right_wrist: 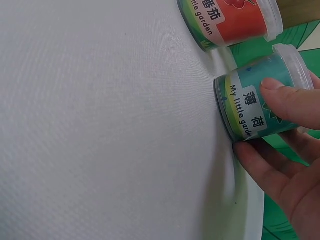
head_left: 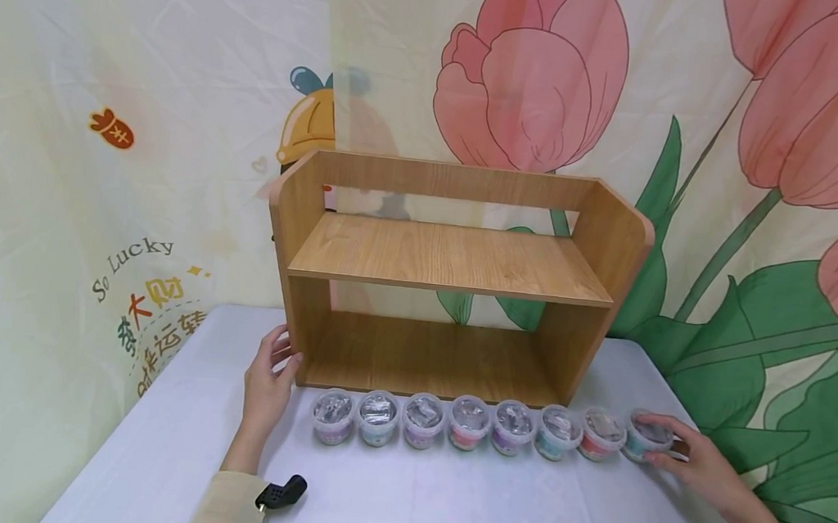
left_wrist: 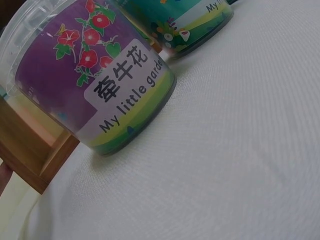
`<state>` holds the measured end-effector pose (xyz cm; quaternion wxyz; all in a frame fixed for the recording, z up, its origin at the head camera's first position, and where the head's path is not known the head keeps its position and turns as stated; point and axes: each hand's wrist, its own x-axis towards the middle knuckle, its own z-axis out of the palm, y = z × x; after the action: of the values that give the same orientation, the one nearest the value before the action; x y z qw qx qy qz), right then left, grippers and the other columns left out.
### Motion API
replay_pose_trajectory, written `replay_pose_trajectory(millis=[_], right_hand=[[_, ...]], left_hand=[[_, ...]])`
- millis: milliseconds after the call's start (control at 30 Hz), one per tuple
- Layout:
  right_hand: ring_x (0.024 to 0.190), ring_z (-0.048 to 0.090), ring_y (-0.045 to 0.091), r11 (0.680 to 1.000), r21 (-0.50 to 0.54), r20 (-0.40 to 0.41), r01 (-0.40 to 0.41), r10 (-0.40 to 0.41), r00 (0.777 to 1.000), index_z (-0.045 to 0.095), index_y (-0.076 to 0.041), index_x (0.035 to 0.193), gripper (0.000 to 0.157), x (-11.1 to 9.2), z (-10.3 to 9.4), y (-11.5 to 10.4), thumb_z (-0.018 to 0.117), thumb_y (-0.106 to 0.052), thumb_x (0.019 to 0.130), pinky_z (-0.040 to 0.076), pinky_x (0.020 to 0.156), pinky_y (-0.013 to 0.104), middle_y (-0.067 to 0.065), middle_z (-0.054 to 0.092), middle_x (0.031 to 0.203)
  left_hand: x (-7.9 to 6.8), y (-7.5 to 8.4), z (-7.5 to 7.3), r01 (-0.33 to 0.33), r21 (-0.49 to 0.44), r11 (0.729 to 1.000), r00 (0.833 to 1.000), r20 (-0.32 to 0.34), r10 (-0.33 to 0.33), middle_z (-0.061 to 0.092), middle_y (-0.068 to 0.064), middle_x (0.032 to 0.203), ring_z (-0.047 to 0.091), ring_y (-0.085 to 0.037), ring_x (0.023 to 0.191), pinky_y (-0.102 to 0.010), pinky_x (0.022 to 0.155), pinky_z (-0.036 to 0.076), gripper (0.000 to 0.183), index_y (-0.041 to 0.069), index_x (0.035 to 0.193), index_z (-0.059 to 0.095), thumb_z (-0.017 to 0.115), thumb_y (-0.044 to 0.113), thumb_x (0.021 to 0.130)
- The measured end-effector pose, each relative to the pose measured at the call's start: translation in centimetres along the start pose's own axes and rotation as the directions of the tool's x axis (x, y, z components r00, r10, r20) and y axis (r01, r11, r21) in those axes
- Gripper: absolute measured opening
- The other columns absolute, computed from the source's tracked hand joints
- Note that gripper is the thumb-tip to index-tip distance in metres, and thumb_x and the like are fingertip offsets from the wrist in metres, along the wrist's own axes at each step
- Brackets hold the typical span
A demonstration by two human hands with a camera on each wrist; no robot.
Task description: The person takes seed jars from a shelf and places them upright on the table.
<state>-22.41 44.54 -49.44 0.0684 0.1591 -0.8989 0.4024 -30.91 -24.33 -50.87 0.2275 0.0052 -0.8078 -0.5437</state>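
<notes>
My right hand (head_left: 706, 465) holds the rightmost small plastic tub (right_wrist: 260, 100), thumb on its teal label and fingers around the other side. That tub has a clear lid and "My little garden" printed on it, and it ends a row of several similar tubs. My left hand (head_left: 269, 385) touches the lower left side of a wooden two-tier shelf (head_left: 450, 287), its thumb near the front edge. Nearest to it in the row is a purple-labelled tub (left_wrist: 95, 75). Only a bit of the left hand shows in the left wrist view.
The tubs, among them a red-labelled one (right_wrist: 240, 20), stand in a line before the shelf on a white-covered table (head_left: 444, 502). A tulip-printed cloth (head_left: 536, 82) hangs behind. The table's right edge runs close to the right hand.
</notes>
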Motion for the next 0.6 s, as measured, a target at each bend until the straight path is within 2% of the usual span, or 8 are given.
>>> replay_pose_trajectory(millis=[167, 367, 500, 600], right_hand=[[0.12, 0.047, -0.019, 1.0, 0.003, 0.009, -0.025, 0.025, 1.0, 0.061, -0.001, 0.142, 0.051, 0.07, 0.05, 0.12, 0.079, -0.008, 0.095, 0.053, 0.087, 0.012, -0.03, 0.053, 0.138], [0.116, 0.047, -0.019, 0.997, -0.007, 0.041, -0.081, 0.081, 0.996, 0.058, -0.002, 0.143, 0.052, -0.15, 0.17, 0.22, 0.079, -0.012, 0.096, 0.056, 0.085, 0.015, -0.025, 0.052, 0.137], [0.117, 0.046, -0.019, 0.998, -0.003, 0.053, -0.056, 0.056, 0.997, 0.057, 0.0, 0.142, 0.051, -0.06, 0.13, 0.13, 0.078, -0.01, 0.097, 0.055, 0.085, 0.015, -0.021, 0.052, 0.138], [0.116, 0.046, -0.019, 0.999, -0.003, 0.044, -0.045, 0.046, 0.998, 0.058, -0.001, 0.141, 0.05, 0.13, 0.04, 0.0, 0.078, -0.009, 0.096, 0.055, 0.084, 0.015, -0.023, 0.051, 0.137]], left_hand=[[0.12, 0.17, 0.07, 0.001, 0.013, 1.0, 1.0, 0.0, -0.001, 0.058, -0.019, 0.15, 0.057, -0.043, 0.138, -0.061, 0.11, 0.052, 0.058, 0.025, 0.161, 0.04, 0.062, 0.013, 0.108], [0.07, -0.06, 0.12, -0.028, -0.007, 1.0, 1.0, -0.011, 0.028, 0.06, -0.022, 0.147, 0.061, -0.044, 0.133, -0.063, 0.108, 0.054, 0.057, 0.021, 0.158, 0.044, 0.065, 0.008, 0.106], [-0.04, -0.33, 0.08, -0.036, -0.007, 0.999, 0.999, -0.023, 0.036, 0.061, -0.022, 0.145, 0.062, -0.045, 0.132, -0.063, 0.106, 0.055, 0.058, 0.022, 0.157, 0.045, 0.066, 0.008, 0.105], [-0.01, -0.38, 0.08, -0.042, -0.007, 0.999, 0.999, -0.027, 0.042, 0.061, -0.022, 0.145, 0.061, -0.045, 0.132, -0.064, 0.106, 0.054, 0.058, 0.023, 0.158, 0.045, 0.065, 0.009, 0.106]])
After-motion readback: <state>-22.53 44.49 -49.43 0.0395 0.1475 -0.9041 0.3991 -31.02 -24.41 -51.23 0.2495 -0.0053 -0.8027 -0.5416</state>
